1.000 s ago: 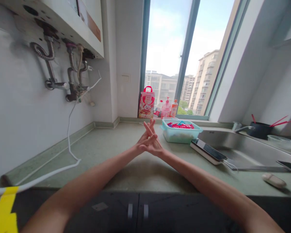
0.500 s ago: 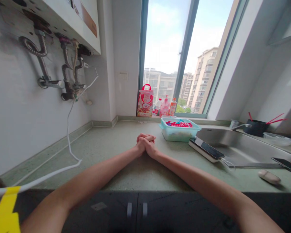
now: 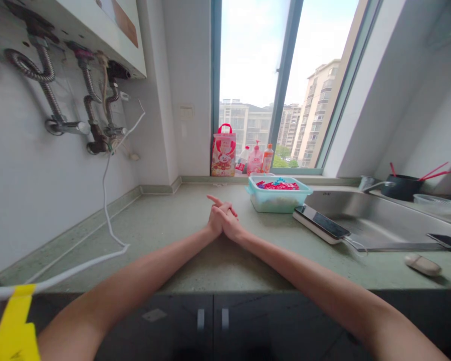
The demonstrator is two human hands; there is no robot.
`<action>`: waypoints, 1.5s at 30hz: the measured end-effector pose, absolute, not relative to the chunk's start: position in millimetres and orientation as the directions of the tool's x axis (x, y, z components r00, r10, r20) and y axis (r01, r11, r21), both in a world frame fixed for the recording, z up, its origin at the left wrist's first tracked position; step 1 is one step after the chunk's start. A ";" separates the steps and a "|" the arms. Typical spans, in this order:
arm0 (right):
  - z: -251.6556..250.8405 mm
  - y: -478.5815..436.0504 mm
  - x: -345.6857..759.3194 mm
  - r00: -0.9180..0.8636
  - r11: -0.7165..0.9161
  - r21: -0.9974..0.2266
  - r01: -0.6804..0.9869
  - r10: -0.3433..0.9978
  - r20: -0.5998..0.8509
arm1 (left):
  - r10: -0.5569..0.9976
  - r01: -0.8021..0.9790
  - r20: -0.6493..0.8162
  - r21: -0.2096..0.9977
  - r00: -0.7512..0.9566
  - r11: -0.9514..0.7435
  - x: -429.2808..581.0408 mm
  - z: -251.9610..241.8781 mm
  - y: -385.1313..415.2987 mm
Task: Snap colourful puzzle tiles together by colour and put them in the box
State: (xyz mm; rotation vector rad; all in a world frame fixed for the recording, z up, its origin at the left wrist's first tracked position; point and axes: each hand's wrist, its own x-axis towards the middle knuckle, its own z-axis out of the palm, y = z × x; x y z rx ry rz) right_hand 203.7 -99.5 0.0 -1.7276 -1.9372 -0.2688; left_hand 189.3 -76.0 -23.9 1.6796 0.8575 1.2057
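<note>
My left hand point(image 3: 215, 219) and my right hand point(image 3: 231, 224) are clasped together above the green-grey countertop point(image 3: 173, 215), their fingers interlaced. One finger sticks out of the clasp toward the upper left. No object shows between the palms, though their inner sides are hidden. Closest to the hands, on the right, is a light turquoise plastic box point(image 3: 272, 203) heaped with red-and-white packets point(image 3: 281, 185) and a small blue piece. A phone point(image 3: 323, 220) lies on a white block beside the box, at the sink's edge.
A steel sink point(image 3: 346, 235) takes up the right side, with a black pot point(image 3: 402, 186) and clear bowl point(image 3: 438, 203) behind it. A pale mouse-shaped object point(image 3: 423, 264) lies in front. Pink bottles point(image 3: 254, 160) and a carton point(image 3: 224, 155) line the window. A white cable point(image 3: 108, 218) hangs left.
One finger has straightened out of the clasp toward the left. The hands remain joined, and the camera view has shifted slightly.
</note>
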 end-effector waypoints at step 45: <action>-8.1 -84.6 348.5 -0.437 0.418 0.133 0.899 0.880 0.184 | 0.689 0.707 0.187 -0.043 0.700 -0.706 126.9 1.7 -67.7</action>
